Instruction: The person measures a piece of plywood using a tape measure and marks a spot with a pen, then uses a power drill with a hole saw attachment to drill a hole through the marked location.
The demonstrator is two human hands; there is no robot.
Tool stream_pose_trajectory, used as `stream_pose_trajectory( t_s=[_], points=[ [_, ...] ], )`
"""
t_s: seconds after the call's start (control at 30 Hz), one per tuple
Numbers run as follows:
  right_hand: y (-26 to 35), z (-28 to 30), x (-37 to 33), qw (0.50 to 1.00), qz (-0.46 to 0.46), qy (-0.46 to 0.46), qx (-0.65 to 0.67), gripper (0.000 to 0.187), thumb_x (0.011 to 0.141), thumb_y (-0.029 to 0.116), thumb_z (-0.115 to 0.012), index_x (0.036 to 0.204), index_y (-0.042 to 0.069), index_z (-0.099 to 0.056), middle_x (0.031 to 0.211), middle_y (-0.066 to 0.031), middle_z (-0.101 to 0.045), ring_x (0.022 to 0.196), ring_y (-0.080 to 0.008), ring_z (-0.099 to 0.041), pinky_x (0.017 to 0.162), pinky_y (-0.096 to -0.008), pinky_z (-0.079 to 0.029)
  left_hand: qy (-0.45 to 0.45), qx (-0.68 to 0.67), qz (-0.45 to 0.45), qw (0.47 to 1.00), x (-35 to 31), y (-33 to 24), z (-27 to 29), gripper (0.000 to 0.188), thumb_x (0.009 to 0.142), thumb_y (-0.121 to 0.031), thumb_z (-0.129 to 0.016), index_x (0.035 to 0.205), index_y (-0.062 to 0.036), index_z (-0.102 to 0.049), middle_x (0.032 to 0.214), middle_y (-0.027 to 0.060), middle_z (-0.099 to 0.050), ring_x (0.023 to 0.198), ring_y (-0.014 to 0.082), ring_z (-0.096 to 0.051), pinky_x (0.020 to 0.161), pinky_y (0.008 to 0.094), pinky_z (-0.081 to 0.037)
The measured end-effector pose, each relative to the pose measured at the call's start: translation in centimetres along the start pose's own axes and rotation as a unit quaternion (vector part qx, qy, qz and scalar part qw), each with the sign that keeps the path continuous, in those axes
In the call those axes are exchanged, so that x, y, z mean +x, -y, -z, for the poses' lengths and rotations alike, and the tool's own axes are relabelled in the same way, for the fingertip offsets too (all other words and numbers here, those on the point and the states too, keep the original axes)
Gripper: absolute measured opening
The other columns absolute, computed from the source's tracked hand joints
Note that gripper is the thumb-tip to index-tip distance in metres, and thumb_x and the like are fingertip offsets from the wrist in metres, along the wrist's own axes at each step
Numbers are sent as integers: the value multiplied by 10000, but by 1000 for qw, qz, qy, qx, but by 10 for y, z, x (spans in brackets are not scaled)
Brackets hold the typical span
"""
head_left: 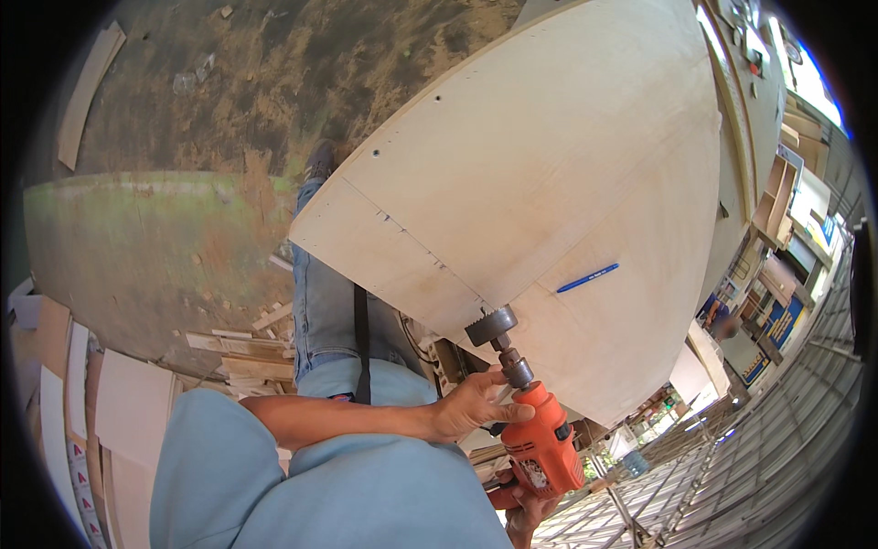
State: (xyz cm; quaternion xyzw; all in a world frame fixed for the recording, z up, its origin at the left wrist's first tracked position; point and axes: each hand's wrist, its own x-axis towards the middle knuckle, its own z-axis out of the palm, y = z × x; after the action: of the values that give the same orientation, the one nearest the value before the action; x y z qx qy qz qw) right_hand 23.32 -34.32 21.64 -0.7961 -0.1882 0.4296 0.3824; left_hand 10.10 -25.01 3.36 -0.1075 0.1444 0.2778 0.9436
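Note:
An orange power drill [544, 444] is held in both my hands, low on the right. My left hand [476, 407] grips its front end just behind the metal chuck [518, 371]. My right hand [526, 514] is wrapped round the rear handle, its fingers partly hidden. A dark toothed hole saw [492, 326] is fitted in the chuck. It shows over the near edge of a large pale plywood sheet [549, 156], close to a drawn line. I cannot tell whether its teeth touch the wood. A blue pen [588, 278] lies on the sheet, right of the hole saw.
Two small dark holes sit near the sheet's left edge. Scrap wood strips [247, 352] litter the stained floor [229, 101] to the left, and panels [137, 393] stand at lower left. At the far right are shelves [777, 192] and another person [722, 320].

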Motion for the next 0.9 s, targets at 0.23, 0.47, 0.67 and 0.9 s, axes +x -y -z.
stream_pose_trajectory(
  t_s=[0.23,0.47,0.67,0.9],
  points=[
    [16,-9,2,1000,-10,-15,-25,726,696,-36,-793,1338,-162,-478,955,-256,-729,765,-326,-768,682,-426,-685,-6,25,-35,999,0,-10,-5,577,862,-448,-898,1280,-120,-675,1415,50,-440,1520,260,-300,1273,469,-192],
    [23,-21,-4,998,-17,-34,-44,731,696,-36,-792,1343,-158,-475,952,-254,-727,760,-325,-766,680,-425,-685,-31,57,-34,997,0,-5,-2,573,857,-461,-896,1301,-143,-725,1528,70,-387,1542,276,-225,1282,490,-131],
    [26,-16,-5,998,-22,-38,-53,735,696,-37,-791,1348,-154,-473,951,-253,-726,756,-325,-764,678,-424,-684,-44,74,-46,995,2,-1,0,629,823,-537,-896,1316,-183,-732,1611,99,-325,1587,306,-148,1304,517,-47],
    [31,-17,-12,997,-18,-48,-63,741,696,-37,-790,1354,-150,-470,948,-252,-725,750,-324,-763,675,-423,-684,-23,67,-31,997,3,-4,4,655,819,-563,-888,1318,-172,-724,1672,133,-262,1617,329,-97,1309,521,-38]
  ],
)
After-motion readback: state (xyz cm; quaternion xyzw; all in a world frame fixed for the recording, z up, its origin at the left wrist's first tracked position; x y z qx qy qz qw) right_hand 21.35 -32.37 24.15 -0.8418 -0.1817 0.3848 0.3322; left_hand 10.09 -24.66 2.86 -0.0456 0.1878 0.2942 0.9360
